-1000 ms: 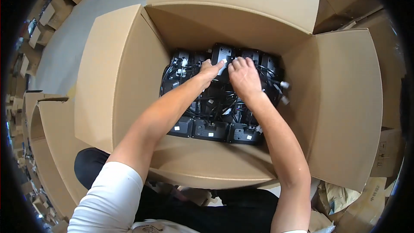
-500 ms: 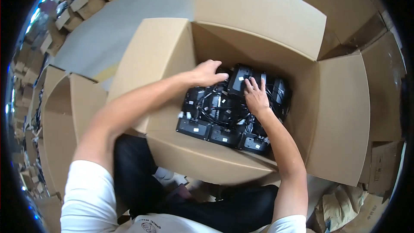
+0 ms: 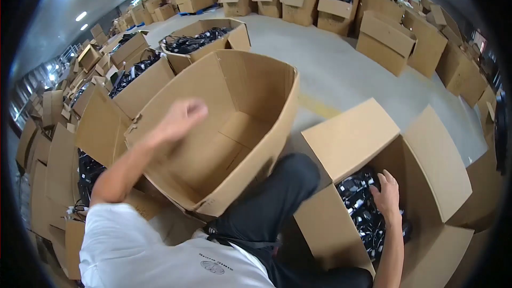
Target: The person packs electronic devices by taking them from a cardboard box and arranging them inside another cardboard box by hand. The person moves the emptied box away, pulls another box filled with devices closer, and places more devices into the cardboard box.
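Materials: the near box [image 3: 326,223], at lower right, is plain tan cardboard, smooth-faced, with flat flaps folded outward. The black parts [image 3: 367,226] lie inside it — shiny, hard-looking pieces tangled with thin dark cables and dotted with small white bits.

Hands: the right hand [image 3: 387,194] is inside the near box's opening, at the right side of the black parts, fingers spread wide; contact with them cannot be told. The left hand [image 3: 180,119] is motion-blurred above the large box [image 3: 260,152], fingers loosely curled; whether it grips anything cannot be told.

Shapes: the large box is deep, its walls bowed into a rounded outline, its upper edge worn and nicked. Inner walls and bottom flaps show. Beyond it, a many-sided box [image 3: 241,37] carries a heap of dark cables.

Markings: a small round dark emblem [image 3: 213,268] with a line of lettering sits on the white shirt [image 3: 154,258]. Marks on the distant cartons [image 3: 298,12] are too small to read.

Edges and room: dark trousers [image 3: 250,216] fill part of the gap between the two nearest boxes. Beyond — grey floor [image 3: 290,48] with a yellow stripe [image 3: 319,106], reaching to the distant cartons.
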Motion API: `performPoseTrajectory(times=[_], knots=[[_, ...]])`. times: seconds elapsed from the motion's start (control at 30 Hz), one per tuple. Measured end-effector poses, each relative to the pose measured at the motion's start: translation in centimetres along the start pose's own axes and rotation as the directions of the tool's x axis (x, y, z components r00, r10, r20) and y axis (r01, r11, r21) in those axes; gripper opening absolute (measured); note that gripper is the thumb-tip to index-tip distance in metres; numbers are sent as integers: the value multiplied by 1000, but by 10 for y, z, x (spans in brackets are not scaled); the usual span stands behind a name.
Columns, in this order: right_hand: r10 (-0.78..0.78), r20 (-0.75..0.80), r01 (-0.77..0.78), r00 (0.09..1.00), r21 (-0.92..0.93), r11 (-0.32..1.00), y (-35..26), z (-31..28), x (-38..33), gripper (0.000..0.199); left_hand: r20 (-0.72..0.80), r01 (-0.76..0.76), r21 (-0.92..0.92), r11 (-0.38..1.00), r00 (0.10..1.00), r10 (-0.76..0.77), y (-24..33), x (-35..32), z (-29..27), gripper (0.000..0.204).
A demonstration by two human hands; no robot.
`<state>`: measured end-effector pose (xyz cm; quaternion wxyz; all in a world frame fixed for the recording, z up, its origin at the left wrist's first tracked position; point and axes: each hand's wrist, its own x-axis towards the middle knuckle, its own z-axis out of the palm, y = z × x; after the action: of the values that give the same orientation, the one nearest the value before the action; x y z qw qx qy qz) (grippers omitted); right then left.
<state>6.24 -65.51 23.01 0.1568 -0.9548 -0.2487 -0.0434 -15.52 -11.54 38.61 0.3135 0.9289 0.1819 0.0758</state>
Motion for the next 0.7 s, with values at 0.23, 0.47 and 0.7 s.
performPoseTrajectory(times=[0.23, 0.47, 0.7], knots=[[-359, 70, 325, 931, 293, 899, -124, -50, -13, 43, 393, -172, -54, 984, 902, 180, 10, -70, 89, 69], [-219, 395, -12, 892, 506, 863, -67, -90, -136, 27, 360, 37, 129, 991, 929, -82, 34, -52, 144, 28], [78, 312, -233, 947, 495, 837, -16, -104, -210, 15, 469, 63, 470, 881, 827, -310, 46, -30, 158, 20]])
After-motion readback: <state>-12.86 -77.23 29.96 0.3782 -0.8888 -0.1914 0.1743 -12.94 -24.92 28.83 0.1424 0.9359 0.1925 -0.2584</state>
